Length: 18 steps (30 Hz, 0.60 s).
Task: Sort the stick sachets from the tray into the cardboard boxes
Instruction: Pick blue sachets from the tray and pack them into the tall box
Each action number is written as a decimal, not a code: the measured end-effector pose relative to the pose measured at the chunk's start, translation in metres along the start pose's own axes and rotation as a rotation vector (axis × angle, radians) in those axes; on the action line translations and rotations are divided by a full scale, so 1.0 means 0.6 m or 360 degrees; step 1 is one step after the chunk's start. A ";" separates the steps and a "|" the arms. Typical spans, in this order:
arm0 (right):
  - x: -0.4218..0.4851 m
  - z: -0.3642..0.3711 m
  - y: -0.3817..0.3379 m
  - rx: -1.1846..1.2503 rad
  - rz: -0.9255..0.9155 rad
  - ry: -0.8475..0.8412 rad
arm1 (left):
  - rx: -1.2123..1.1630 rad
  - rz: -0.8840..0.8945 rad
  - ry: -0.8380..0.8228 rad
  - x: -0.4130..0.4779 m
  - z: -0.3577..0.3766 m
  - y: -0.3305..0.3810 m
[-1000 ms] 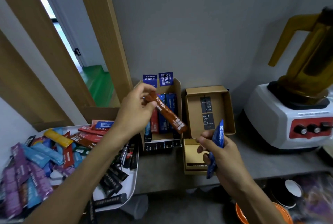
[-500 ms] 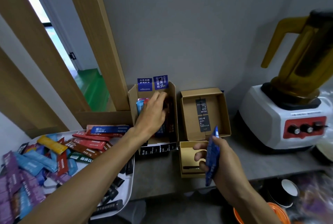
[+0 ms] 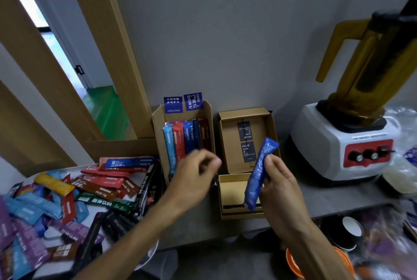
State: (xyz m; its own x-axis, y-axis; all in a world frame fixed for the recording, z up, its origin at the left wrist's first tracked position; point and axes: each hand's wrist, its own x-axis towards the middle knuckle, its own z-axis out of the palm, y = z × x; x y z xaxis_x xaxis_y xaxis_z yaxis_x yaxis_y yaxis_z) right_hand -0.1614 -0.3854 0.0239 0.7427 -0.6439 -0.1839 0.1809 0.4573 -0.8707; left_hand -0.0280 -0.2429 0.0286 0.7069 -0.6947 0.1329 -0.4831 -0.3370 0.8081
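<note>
Our right hand (image 3: 277, 180) pinches a blue stick sachet (image 3: 259, 173); our left hand (image 3: 194, 176), loosely curled, seemingly empty, hovers before the part-filled cardboard box (image 3: 159, 131) — a slack pinch could drop it into the shallow box (image 3: 230, 191) beneath.

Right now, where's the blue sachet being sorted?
Head view, right of centre: the blue sachet is pinched in the right hand, in front of the open right-hand cardboard box.

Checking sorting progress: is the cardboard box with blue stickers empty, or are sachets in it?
Not empty. The box holds a row of sachets standing side by side: light blue, red, dark blue, brown.
</note>
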 end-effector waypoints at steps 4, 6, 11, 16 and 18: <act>-0.005 0.021 0.004 0.0147 -0.0020 -0.0160 | -0.0741 -0.0314 -0.0390 -0.057 0.033 0.016; -0.006 0.028 0.005 0.0117 -0.0038 -0.0208 | -0.0932 -0.0363 -0.0292 -0.065 0.035 0.018; -0.013 0.031 0.000 -0.0525 -0.0110 -0.0362 | -0.0784 -0.0203 -0.0134 -0.072 0.008 0.017; -0.011 0.035 0.009 -0.0684 -0.0161 -0.0315 | -0.0772 -0.0284 0.0054 -0.081 0.008 0.009; -0.011 0.033 0.010 -0.0577 -0.0078 -0.0292 | -0.0845 -0.0353 0.0163 -0.083 0.005 0.004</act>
State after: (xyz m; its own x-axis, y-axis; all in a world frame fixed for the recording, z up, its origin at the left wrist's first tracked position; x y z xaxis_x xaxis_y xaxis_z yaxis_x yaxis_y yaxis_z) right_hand -0.1527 -0.3664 0.0290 0.8475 -0.5245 -0.0822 0.0045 0.1619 -0.9868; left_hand -0.0663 -0.2110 0.0220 0.8206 -0.5702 -0.0390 -0.0112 -0.0842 0.9964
